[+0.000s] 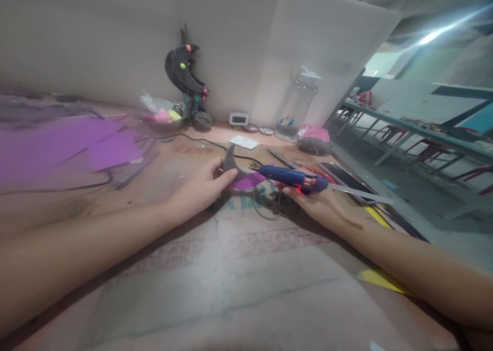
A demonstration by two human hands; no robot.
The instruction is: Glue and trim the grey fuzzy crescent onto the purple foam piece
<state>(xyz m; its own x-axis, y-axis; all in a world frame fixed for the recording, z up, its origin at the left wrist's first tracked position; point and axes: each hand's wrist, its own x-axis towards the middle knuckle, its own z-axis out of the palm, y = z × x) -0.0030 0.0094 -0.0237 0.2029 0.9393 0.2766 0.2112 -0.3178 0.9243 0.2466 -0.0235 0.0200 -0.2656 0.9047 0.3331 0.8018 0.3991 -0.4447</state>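
Between the thumb and fingers of my left hand [206, 186] is a dark grey crescent [231, 161] that looks wrapped in yarn, with a purple piece [248, 180] at its lower edge. My right hand [314, 199] grips a blue glue gun [287, 176], its nozzle pointing left and close to the crescent; whether they touch I cannot tell. A red light glows on the gun, and a pale glue stick [358, 191] juts out of its back end. Below the gun a loop of grey yarn [265, 217] hangs or lies near my right hand.
Purple sheets [115, 145] lie at the left. Along the wall are a decorated dark crescent [183, 71], a bowl with bright pieces [165, 117], a small digital clock [239, 118], a clear bottle [296, 107] and a grey yarn ball [315, 145]. Scissors [283, 158] and a phone-like dark slab [346, 179] lie right.
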